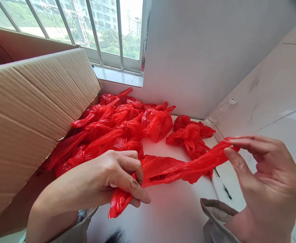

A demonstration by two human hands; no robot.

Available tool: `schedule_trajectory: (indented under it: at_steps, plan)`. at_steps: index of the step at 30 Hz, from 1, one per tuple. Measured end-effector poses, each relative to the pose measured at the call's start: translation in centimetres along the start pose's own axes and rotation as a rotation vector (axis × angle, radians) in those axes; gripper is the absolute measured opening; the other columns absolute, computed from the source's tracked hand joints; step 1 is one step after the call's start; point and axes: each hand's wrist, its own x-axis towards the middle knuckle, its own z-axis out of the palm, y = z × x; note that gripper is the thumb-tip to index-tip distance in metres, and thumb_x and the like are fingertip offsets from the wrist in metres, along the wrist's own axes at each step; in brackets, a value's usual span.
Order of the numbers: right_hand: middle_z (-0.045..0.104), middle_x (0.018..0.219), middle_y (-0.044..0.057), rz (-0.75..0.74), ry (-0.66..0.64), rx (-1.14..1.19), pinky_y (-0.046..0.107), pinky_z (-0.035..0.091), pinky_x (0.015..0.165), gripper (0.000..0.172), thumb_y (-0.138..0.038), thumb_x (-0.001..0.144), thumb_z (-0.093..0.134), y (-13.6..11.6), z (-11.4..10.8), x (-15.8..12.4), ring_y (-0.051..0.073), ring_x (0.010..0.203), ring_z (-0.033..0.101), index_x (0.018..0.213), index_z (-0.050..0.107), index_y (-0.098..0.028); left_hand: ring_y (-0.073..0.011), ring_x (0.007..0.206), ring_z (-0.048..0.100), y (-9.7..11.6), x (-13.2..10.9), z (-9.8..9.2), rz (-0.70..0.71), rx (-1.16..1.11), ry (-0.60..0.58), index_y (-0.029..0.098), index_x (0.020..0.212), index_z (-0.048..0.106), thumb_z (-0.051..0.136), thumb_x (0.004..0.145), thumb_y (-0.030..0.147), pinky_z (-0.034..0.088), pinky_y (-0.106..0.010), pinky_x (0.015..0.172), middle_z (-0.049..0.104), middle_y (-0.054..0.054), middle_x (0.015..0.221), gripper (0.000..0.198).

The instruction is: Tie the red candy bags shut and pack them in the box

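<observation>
While the left hand grips a red plastic bag near one end, the right hand pinches the other above the white table; bunched bags lie toward its far edge.

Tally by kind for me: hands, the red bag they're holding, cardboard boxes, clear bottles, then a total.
Left hand and right hand: 2
Held red bag: 1
Cardboard box: 1
Clear bottle: 1
Total: 5, excluding piled red bags, too overlapped to count
</observation>
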Motion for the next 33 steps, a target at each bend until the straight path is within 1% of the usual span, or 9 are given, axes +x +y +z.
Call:
schedule_trajectory:
  at_steps: [1,5,8,11,13,18,23,27,33]
  plan:
    - [0.064,0.105,0.004,-0.117,-0.075,-0.012,0.043,0.049,0.092,0.010,-0.020,0.088,0.068,-1.0,0.1,-0.3,0.023,0.102,0.060,0.095,0.070,-0.027,-0.0112,0.076,0.055,0.1,0.1,0.0,0.007,0.004,-0.002,0.028,0.104,0.079,0.072,0.086,0.011,0.049,-0.021,0.073,0.069,0.002,0.079,0.025]
    - [0.061,0.129,0.004,-0.437,-0.575,-0.074,0.051,0.042,0.107,0.030,-0.002,0.091,0.054,-3.1,1.5,-1.6,0.028,0.134,0.042,0.090,0.071,-0.027,-0.0120,0.081,0.058,0.3,0.6,0.1,0.017,-0.030,-0.035,0.025,0.103,0.079,0.071,0.086,0.008,0.050,-0.021,0.079,0.071,0.001,0.079,0.025]
    - [0.050,0.144,0.002,-0.397,-0.851,-0.157,0.061,0.033,0.114,0.035,-0.002,0.092,0.047,-2.7,2.8,-2.3,0.029,0.147,0.024,0.087,0.071,-0.027,-0.0125,0.082,0.059,0.4,0.6,0.1,0.029,-0.047,-0.030,0.023,0.102,0.079,0.071,0.085,0.005,0.051,-0.021,0.079,0.071,0.000,0.076,0.026]
    - [0.047,0.148,-0.002,-0.304,-0.981,-0.214,0.068,0.026,0.115,0.024,-0.015,0.091,0.059,-1.6,3.2,-2.7,0.031,0.150,0.018,0.087,0.073,-0.034,-0.0140,0.084,0.060,0.3,0.4,0.1,0.030,-0.049,-0.002,0.025,0.104,0.079,0.070,0.087,0.007,0.052,-0.022,0.080,0.072,-0.001,0.077,0.026]
    - [0.047,0.149,-0.003,-0.272,-1.009,-0.247,0.071,0.022,0.115,0.017,-0.024,0.086,0.069,-0.9,2.8,-2.6,0.034,0.150,0.018,0.094,0.074,-0.038,-0.0149,0.084,0.060,0.1,0.2,0.1,0.019,-0.047,-0.004,0.026,0.105,0.078,0.069,0.089,0.011,0.052,-0.023,0.082,0.072,-0.001,0.078,0.024]
    - [0.050,0.147,0.003,-0.337,-0.935,-0.208,0.074,0.025,0.113,0.031,-0.027,0.093,0.060,-1.0,2.1,-2.1,0.035,0.147,0.025,0.122,0.065,-0.039,-0.0169,0.087,0.061,-0.2,0.1,0.0,-0.032,-0.040,-0.034,0.029,0.108,0.077,0.065,0.093,0.016,0.052,-0.026,0.083,0.073,-0.002,0.082,0.024]
    - [0.051,0.144,-0.001,-0.398,-1.026,-0.083,0.070,0.023,0.115,0.041,-0.009,0.098,0.041,-2.4,4.1,-2.2,0.029,0.151,0.018,0.099,0.071,-0.036,-0.0168,0.090,0.061,0.0,0.3,0.0,-0.038,-0.042,-0.057,0.030,0.109,0.076,0.065,0.093,0.015,0.051,-0.026,0.086,0.073,-0.002,0.086,0.024]
    - [0.041,0.152,0.011,-0.268,-1.094,-0.299,0.074,0.014,0.115,0.008,-0.012,0.085,0.064,-1.6,5.2,-2.7,0.040,0.151,0.011,0.080,0.066,-0.018,-0.0169,0.085,0.061,0.7,0.4,-0.2,-0.033,-0.045,-0.087,0.029,0.109,0.077,0.064,0.092,0.011,0.052,-0.026,0.082,0.074,-0.001,0.081,0.027]
    - [0.012,0.165,0.016,-0.197,-0.878,-0.556,0.079,0.012,0.111,0.021,-0.025,0.072,0.077,1.2,3.1,-2.9,0.046,0.151,0.000,0.086,0.062,-0.018,-0.0153,0.079,0.058,0.9,-0.1,-0.6,-0.040,-0.009,-0.061,0.029,0.108,0.078,0.063,0.091,0.008,0.051,-0.025,0.077,0.071,0.000,0.076,0.030]
